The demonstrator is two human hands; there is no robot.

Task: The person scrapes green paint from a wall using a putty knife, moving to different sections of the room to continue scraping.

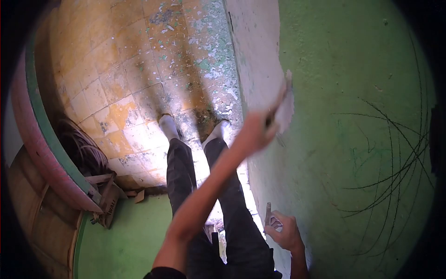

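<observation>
My left hand (258, 132) reaches across to the wall, its fingers wrapped round a scraper (281, 95). Motion blurs both. The scraper's tip lies along the edge between the bare whitish strip (255, 42) and the green paint (334, 65). Lower down, my right hand (284, 231) is close by the wall with its fingers curled. A short, narrow grey-brown piece (268, 213) stands upright in its grip; I cannot tell what kind of thing it is. Whitish dust coats some of the right fingers.
Paint flakes (204, 65) litter the worn yellow tiles along the wall's foot. My feet (169, 126) stand on these tiles. At left are a curved pink-and-green ledge (51, 139), a coiled dark bundle (83, 149) and a broken carton (109, 200). Black scribbles (395, 172) mark the green wall.
</observation>
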